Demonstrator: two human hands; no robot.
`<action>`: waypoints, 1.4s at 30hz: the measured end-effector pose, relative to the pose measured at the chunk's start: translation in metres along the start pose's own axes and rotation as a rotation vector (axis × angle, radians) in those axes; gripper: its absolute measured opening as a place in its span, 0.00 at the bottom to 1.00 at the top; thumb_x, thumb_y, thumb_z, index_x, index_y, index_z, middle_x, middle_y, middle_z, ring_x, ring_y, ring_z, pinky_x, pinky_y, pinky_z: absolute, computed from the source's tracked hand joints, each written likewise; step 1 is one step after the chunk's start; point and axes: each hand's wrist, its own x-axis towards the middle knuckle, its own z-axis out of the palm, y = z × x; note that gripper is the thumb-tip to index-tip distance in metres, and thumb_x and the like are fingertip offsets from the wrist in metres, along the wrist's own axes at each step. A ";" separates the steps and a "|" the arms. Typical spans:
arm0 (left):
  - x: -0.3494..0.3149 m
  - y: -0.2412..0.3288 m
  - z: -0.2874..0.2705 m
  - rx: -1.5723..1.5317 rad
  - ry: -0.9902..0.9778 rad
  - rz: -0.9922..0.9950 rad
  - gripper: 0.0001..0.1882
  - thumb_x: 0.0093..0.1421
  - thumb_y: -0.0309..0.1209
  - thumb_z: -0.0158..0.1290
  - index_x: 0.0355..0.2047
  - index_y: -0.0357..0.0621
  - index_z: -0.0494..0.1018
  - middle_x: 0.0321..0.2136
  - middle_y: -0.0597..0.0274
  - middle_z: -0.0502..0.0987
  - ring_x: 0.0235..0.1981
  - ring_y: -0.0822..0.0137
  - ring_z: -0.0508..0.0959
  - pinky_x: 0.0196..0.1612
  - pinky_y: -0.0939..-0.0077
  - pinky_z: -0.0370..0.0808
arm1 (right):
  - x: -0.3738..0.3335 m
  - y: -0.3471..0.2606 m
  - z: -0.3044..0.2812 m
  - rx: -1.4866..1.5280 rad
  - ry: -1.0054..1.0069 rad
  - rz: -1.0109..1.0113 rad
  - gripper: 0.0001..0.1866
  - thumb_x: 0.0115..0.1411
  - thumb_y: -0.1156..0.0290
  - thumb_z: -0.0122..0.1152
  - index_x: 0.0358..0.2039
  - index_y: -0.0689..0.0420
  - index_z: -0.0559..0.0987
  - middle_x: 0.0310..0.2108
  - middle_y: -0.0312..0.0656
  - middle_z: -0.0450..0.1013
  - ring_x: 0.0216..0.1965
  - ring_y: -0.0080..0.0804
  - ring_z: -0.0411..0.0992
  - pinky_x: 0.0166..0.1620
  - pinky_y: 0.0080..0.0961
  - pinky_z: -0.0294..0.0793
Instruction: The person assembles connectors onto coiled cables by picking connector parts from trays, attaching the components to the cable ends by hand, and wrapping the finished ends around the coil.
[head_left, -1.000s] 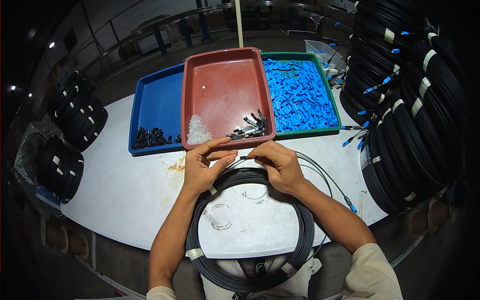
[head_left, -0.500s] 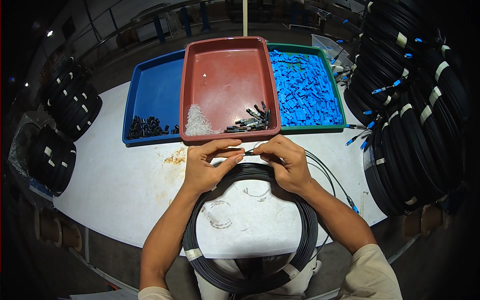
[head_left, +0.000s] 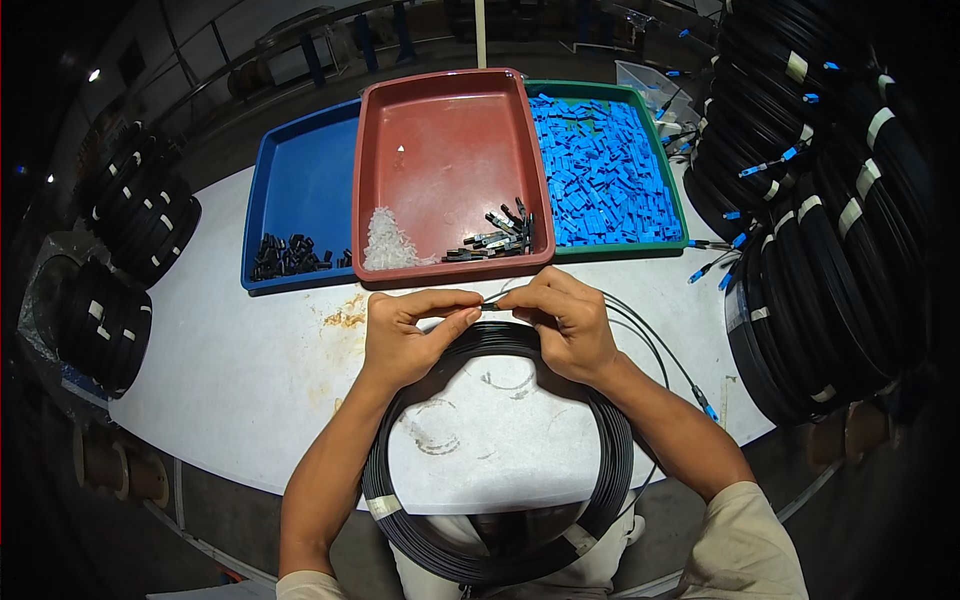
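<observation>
Right between the two hands lies a slim, short black piece (head_left: pixel 489 307), its long axis running roughly left to right, nearly in line with the gap from one set of fingertips to the other. Neither hand is clearly nearer: the left hand (head_left: pixel 405 335) meets its left end with thumb and forefinger pinched together, while the right hand (head_left: pixel 570 325) has its fingers curled in a close grip at the right end. Its finer shape is too small to make out, and the fingers cover part of it.

The piece sits just beyond the far arc of a large coil of thin black cable (head_left: pixel 617 450), which rests partly on the pale white surface (head_left: pixel 220 340) and reaches past its near edge over the person's lap. Beyond the hands stands a reddish-brown plastic tray (head_left: pixel 450 150), its near rim close to the fingers, holding a heap of small translucent white pieces (head_left: pixel 388 243) at left and slender black-and-silver parts (head_left: pixel 505 235) at right. From behind the right hand, loose black cable (head_left: pixel 655 345) arcs toward the person's right, ending in a bright blue connector (head_left: pixel 708 410) beside the right forearm.
</observation>
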 end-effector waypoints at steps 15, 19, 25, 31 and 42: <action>-0.001 -0.006 -0.005 -0.156 -0.038 0.038 0.16 0.50 0.19 0.68 0.40 0.30 0.81 0.35 0.49 0.85 0.40 0.64 0.85 0.48 0.71 0.81 | 0.000 0.002 0.000 -0.113 0.051 0.030 0.09 0.53 0.81 0.68 0.36 0.62 0.79 0.30 0.45 0.75 0.29 0.40 0.74 0.33 0.32 0.72; -0.001 -0.010 -0.004 -0.251 -0.047 -0.003 0.13 0.50 0.21 0.68 0.38 0.35 0.84 0.32 0.55 0.86 0.32 0.70 0.84 0.41 0.76 0.81 | 0.000 0.001 0.000 -0.101 0.002 -0.050 0.10 0.51 0.82 0.68 0.34 0.61 0.78 0.28 0.43 0.73 0.28 0.40 0.72 0.32 0.34 0.71; -0.002 -0.003 -0.007 -0.161 -0.205 -0.171 0.12 0.48 0.20 0.68 0.35 0.35 0.84 0.30 0.57 0.86 0.30 0.72 0.83 0.39 0.78 0.80 | 0.000 0.001 0.000 -0.098 -0.050 -0.084 0.11 0.50 0.83 0.68 0.33 0.60 0.76 0.27 0.43 0.71 0.26 0.40 0.71 0.30 0.35 0.69; -0.002 -0.001 -0.005 -0.178 -0.200 -0.104 0.08 0.52 0.22 0.65 0.34 0.32 0.83 0.24 0.60 0.83 0.25 0.76 0.80 0.32 0.82 0.77 | 0.000 -0.001 0.002 -0.100 -0.065 -0.125 0.10 0.50 0.83 0.68 0.32 0.61 0.76 0.26 0.43 0.70 0.24 0.40 0.70 0.27 0.35 0.68; -0.003 -0.005 -0.008 -0.267 -0.202 -0.245 0.09 0.48 0.17 0.64 0.33 0.33 0.83 0.27 0.60 0.84 0.27 0.74 0.81 0.36 0.81 0.78 | -0.001 -0.003 0.002 -0.120 -0.044 -0.178 0.11 0.48 0.84 0.67 0.32 0.61 0.76 0.25 0.43 0.69 0.25 0.41 0.70 0.29 0.36 0.68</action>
